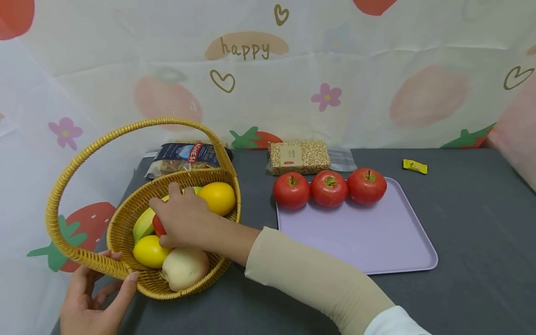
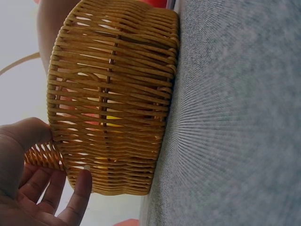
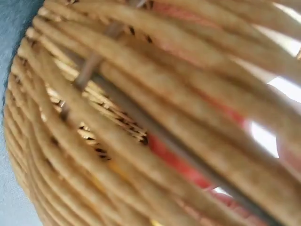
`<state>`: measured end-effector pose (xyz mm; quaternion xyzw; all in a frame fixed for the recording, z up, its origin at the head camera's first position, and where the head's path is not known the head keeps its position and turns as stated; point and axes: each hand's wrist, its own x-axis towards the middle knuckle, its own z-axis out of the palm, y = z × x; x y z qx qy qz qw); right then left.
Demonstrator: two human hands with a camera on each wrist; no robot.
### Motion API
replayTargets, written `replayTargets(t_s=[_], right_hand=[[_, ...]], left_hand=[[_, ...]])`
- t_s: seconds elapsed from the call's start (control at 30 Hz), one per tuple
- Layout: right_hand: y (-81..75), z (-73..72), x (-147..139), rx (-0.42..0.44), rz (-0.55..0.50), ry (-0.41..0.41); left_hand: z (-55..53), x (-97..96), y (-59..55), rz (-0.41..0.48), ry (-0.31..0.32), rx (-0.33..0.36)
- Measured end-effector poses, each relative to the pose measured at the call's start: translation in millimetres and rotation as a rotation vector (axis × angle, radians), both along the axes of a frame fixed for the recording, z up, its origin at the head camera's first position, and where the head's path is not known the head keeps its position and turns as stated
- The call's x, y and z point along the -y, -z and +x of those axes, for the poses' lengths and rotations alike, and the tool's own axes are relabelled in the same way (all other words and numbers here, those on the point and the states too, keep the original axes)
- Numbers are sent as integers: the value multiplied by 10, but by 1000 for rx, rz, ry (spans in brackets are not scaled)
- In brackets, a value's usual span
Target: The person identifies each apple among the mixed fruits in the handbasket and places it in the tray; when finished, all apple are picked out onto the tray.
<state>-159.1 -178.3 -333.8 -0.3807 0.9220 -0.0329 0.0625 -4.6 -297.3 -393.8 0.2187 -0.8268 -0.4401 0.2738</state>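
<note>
In the head view, a wicker basket (image 1: 176,293) with a tall hoop handle stands at the left, full of fruit. My left hand (image 1: 94,298) grips its near-left rim at the handle's foot; the left wrist view shows the thumb and fingers on either side of the weave. My right hand (image 1: 184,218) reaches into the basket, fingers curled over a red apple (image 1: 157,226), mostly hidden beneath it. Around that hand lie a yellow-green banana (image 1: 144,226), a lemon (image 1: 151,251), another yellow fruit (image 1: 217,198) and a pale, pear-like fruit (image 1: 185,268). Weave fills the right wrist view.
A lilac tray (image 1: 356,242) lies to the right, with three red apples (image 1: 329,189) along its far edge. Behind are a pasta bag (image 1: 184,156) and a vacuum-packed grain block (image 1: 299,157). A small yellow packet (image 1: 415,166) lies at the far right. A printed cloth (image 1: 259,102) hangs behind.
</note>
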Motion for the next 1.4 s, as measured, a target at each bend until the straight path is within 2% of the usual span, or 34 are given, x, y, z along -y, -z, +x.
replayTargets(t_s=[0.1,0.23,0.53,0.73,1.0,1.4], right_hand=[[-19,2,-20,45,-12,-30],[-36,9,-44,60,-44,-69],[-70,29,-100,54,-55,-67],[-15,-22,-178,74,-97,-65],[93,-100,-297,93,-219,-157],[100,-69,-357,155,-278,-148]], left_hand=[[2,-2,-7,10,-6,20],[7,-2,-22,11,-14,7],[8,-8,-21,4,-19,-10],[6,-5,-2,9,-21,-20],[5,-12,-6,8,-21,-10],[6,-16,-7,9,-19,0]])
